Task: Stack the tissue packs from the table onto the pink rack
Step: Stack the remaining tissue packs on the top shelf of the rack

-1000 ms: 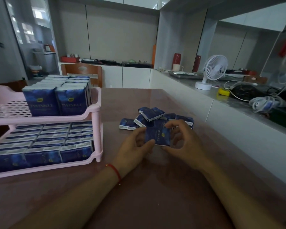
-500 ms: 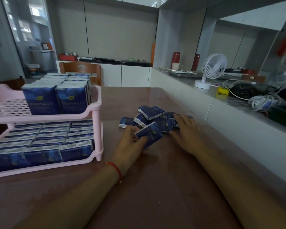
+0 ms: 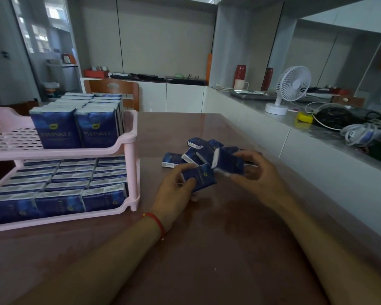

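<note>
My left hand (image 3: 174, 190) grips one blue tissue pack (image 3: 199, 176) just above the brown table (image 3: 207, 249). Beside it, my right hand (image 3: 254, 172) holds a second blue pack (image 3: 228, 161), tilted, close against the first. Behind both hands lies a small pile of loose blue packs (image 3: 195, 153) on the table. The pink two-tier rack (image 3: 128, 142) stands at the left. Its lower tier is packed with rows of blue packs (image 3: 64, 188); the right part of its upper tier holds upright packs (image 3: 77, 122).
The upper tier's left part (image 3: 11, 139) shows bare perforated plastic. A wooden chair (image 3: 117, 91) stands behind the rack. To the right runs a white counter (image 3: 317, 150) with a small white fan (image 3: 288, 89), cables and a yellow item.
My right hand reached into the pile and lifted a second pack toward my left hand, which kept holding its pack.
</note>
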{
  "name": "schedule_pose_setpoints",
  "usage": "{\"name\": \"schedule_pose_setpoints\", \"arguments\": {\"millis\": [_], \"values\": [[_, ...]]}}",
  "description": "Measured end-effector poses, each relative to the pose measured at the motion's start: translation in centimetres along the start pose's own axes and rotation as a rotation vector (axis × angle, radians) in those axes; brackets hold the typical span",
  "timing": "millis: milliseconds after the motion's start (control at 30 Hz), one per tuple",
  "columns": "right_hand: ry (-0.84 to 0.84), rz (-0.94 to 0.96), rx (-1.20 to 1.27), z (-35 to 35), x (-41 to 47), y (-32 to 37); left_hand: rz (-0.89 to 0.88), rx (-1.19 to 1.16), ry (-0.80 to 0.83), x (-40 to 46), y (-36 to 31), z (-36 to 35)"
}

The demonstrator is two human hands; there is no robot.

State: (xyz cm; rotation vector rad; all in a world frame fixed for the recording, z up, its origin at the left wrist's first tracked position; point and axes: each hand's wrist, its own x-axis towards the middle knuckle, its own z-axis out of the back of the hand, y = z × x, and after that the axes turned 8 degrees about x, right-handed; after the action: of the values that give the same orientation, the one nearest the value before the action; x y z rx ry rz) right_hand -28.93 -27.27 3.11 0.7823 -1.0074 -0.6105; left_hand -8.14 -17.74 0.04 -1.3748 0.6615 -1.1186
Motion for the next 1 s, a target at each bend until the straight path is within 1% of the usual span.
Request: {"name": "schedule_pose_setpoints", "arguments": {"millis": [67, 133, 200, 267, 333, 433, 500, 533, 567, 633, 700, 733, 800, 867, 1000], "values": [[0.188, 0.003, -0.005, -1.2, -0.7, 0.7, 0.046, -0.067, -0.002, 0.1, -0.5, 0.1], [0.253, 0.031, -0.05, -2.6, -0.9, 0.8, 0.091, -0.165, 0.034, -0.1, -1.1, 0.4], [0.265, 0.087, -0.055, -3.6, -0.9, 1.0, 0.077, -0.186, 0.077, -0.4, -1.3, 0.5], [0.278, 0.128, -0.065, -3.9, -1.1, 1.3, 0.022, -0.107, 0.108, -0.7, -1.2, 0.4], [0.28, 0.106, -0.058, -3.6, -1.3, 1.6, -0.006, -0.043, 0.119, -0.8, -1.0, 0.4], [0.272, 0.012, 0.054, -3.2, -1.3, 1.9, -0.001, -0.098, 0.124, -0.8, -0.9, 0.7], [0.242, -0.002, 0.035, -3.1, -1.3, 2.1, -0.014, -0.11, 0.153, -0.9, -1.0, 0.9], [0.221, 0.008, 0.007, -3.1, -1.3, 2.2, -0.041, -0.066, 0.163, -1.0, -1.0, 1.0], [0.206, 0.019, -0.016, -3.0, -1.3, 2.2, -0.09, 0.026, 0.162, -1.2, -1.2, 1.3], [0.201, 0.037, -0.024, -2.9, -1.4, 2.3, -0.218, 0.271, 0.144, -1.5, -1.6, 1.7], [0.226, 0.052, -0.022, -3.2, -1.6, 2.4, -0.311, 0.418, 0.184, -1.9, -2.0, 2.2], [0.244, 0.051, -0.024, -3.4, -1.7, 2.5, -0.327, 0.454, 0.227, -1.9, -2.0, 2.3], [0.273, 0.039, -0.052, -3.8, -1.7, 2.5, -0.299, 0.461, 0.318, -2.0, -2.1, 2.4], [0.27, 0.027, -0.098, -3.9, -1.7, 2.5, -0.246, 0.409, 0.375, -2.2, -2.1, 2.4], [0.263, -0.041, -0.064, -3.7, -1.7, 2.0, -0.219, 0.413, 0.378, -2.7, -2.6, 2.1]]}}
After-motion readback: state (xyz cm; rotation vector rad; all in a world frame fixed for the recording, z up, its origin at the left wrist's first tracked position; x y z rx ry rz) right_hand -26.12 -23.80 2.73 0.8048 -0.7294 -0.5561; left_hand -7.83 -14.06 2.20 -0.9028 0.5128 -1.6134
